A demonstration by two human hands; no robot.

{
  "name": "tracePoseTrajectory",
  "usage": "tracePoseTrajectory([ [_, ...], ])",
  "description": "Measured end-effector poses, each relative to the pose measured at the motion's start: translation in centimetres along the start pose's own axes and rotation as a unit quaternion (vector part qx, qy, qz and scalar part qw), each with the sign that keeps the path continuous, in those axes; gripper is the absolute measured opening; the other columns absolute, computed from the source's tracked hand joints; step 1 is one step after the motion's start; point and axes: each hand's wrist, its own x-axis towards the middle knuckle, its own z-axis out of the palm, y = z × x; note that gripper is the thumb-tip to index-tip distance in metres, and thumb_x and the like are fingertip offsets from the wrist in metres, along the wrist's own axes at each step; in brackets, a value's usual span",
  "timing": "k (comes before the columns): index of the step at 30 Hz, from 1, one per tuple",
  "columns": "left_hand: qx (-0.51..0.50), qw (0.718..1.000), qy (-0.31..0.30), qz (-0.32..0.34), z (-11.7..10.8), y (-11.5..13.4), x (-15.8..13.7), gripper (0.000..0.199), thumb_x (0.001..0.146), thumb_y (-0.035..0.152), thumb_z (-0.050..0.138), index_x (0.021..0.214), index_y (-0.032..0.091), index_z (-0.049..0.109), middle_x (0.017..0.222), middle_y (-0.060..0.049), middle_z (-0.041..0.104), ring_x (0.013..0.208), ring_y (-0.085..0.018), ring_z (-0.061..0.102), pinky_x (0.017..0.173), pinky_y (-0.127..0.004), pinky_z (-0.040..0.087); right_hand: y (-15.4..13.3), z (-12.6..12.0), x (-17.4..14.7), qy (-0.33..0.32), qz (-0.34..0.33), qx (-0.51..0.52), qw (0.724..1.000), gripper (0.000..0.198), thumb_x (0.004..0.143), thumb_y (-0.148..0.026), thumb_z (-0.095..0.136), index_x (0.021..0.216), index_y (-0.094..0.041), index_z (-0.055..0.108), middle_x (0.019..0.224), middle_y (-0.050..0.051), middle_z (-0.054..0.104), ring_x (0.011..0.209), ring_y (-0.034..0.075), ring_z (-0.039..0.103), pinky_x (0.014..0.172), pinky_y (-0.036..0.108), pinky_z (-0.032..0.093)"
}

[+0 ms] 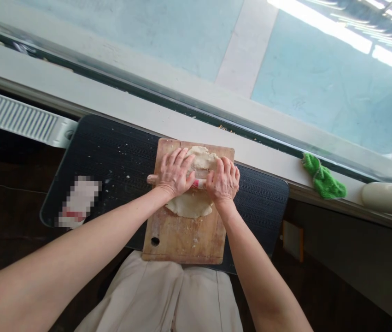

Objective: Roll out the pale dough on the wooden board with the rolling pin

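The left grip [175, 171] and right grip [224, 179] curve over the rolling pin [200, 183], holding it across pale dough [189, 205]. The dough lies flattened on a wooden board [189, 240] atop the black worktop [258, 193], and a fuzzy green cloth [326, 179] rests on the windowsill [268, 159] to the right.

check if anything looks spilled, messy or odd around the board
Yes: white bits lie scattered on the black table left of the board, like spilled scraps. Brownish crumbs litter the window edge, and a green fuzzy cloth lies bunched on the sill. Nothing looks clearly damaged.
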Motion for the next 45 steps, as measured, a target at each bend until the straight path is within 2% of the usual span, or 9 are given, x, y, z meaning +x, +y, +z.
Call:
tracePoseTrajectory([
  [26,0.031,0.999,0.006,0.011,0.30,-0.11,0.20,0.053,0.084,0.038,0.045,0.134,0.021,0.046,0.148,-0.011,0.038,0.137,-0.030,0.030,0.112,-0.051,0.019,0.21,0.11,0.15,0.005,0.001,0.018,1.000,0.047,0.086,-0.027,0.042,0.131,-0.016,0.048,0.139,0.012,0.045,0.131,0.026,0.034,0.109,0.047,0.023],
  [45,0.015,1.000,-0.003,0.003,0.12,0.01,0.21,0.054,0.083,0.038,0.046,0.136,0.024,0.045,0.149,-0.009,0.037,0.138,-0.030,0.030,0.112,-0.051,0.018,0.20,0.26,0.15,0.014,0.005,0.015,1.000,0.043,0.086,-0.026,0.041,0.127,-0.017,0.051,0.137,0.012,0.047,0.129,0.026,0.036,0.109,0.046,0.023],
])
